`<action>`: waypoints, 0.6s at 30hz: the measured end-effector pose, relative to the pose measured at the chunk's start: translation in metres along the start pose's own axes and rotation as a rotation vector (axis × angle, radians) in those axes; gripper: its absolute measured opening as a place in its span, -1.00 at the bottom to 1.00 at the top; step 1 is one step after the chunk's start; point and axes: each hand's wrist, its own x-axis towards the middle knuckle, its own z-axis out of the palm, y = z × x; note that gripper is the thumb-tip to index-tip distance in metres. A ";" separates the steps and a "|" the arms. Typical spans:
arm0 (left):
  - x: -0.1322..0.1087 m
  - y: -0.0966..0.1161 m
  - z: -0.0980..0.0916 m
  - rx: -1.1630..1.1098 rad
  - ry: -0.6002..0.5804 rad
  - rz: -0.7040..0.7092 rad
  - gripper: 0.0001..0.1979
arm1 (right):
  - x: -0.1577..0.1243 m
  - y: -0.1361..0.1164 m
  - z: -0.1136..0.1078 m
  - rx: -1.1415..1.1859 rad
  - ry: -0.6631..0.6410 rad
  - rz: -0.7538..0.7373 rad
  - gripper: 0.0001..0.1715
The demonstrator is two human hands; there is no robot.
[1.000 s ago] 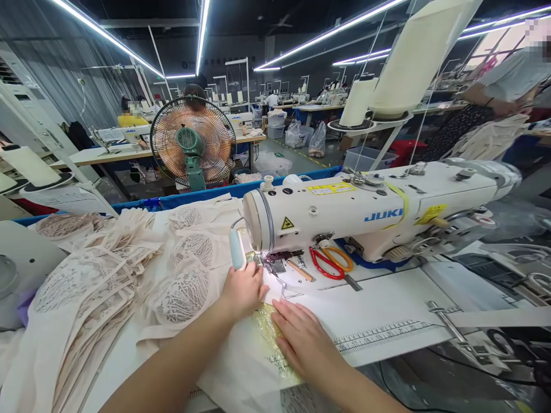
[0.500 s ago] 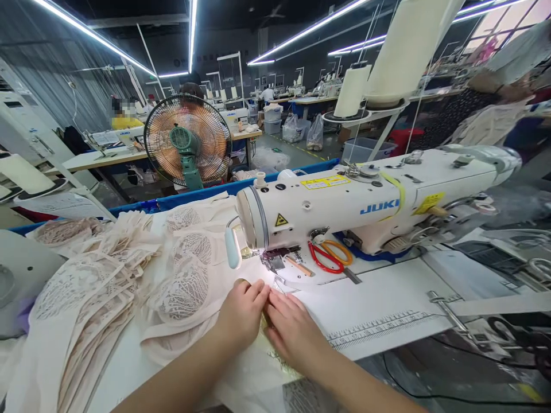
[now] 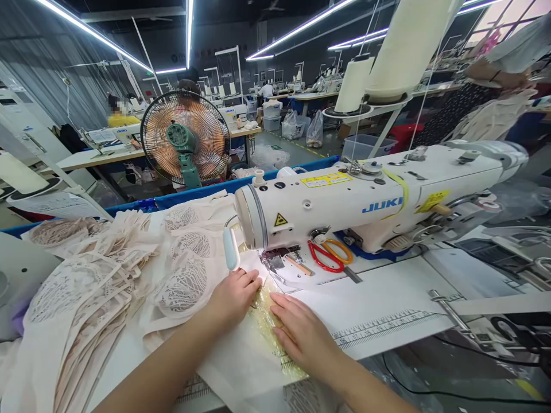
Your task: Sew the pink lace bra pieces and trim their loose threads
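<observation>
Saw thin pale cloth (image 3: 241,361) on the table (image 3: 400,298), just in front of the sewing machine (image 3: 327,206), partly under the hands. Looked soft, light and floppy, easy to bunch up, and likely to slide on the smooth top. Seemed best to hold flat by the edge near the metal plate (image 3: 275,262), with a gentle push and no hard tugging.

Saw the left hand (image 3: 235,295) on the cloth, fingers bent down; could not tell if pinching or just pressing. Saw the right hand (image 3: 301,332) on a shiny yellow sheet (image 3: 263,312), fingers almost straight and close together, not closed around anything.

Saw a red handle (image 3: 322,267) and an orange handle (image 3: 340,244), like scissors, next to a little stick (image 3: 299,265). Saw ruler marks (image 3: 379,327) along the table's near edge. To the left, saw lacy pieces (image 3: 185,281) and then a big floppy heap (image 3: 86,298).

Farther off, saw a round fan (image 3: 185,137), a thread cone (image 3: 355,85), a person in yellow (image 3: 123,120), another person (image 3: 512,63) at the right, and long bright lights (image 3: 301,28) up high.
</observation>
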 end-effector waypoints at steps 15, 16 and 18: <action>0.005 -0.030 0.006 0.086 -0.105 -0.144 -0.67 | 0.001 -0.014 -0.006 0.106 0.178 -0.093 -0.74; 0.005 -0.031 0.007 0.095 -0.113 -0.157 -0.67 | 0.001 -0.021 -0.004 0.132 0.169 -0.126 -0.76; 0.007 -0.032 0.008 0.112 -0.126 -0.173 -0.68 | -0.002 -0.036 0.006 0.154 0.118 -0.191 -0.79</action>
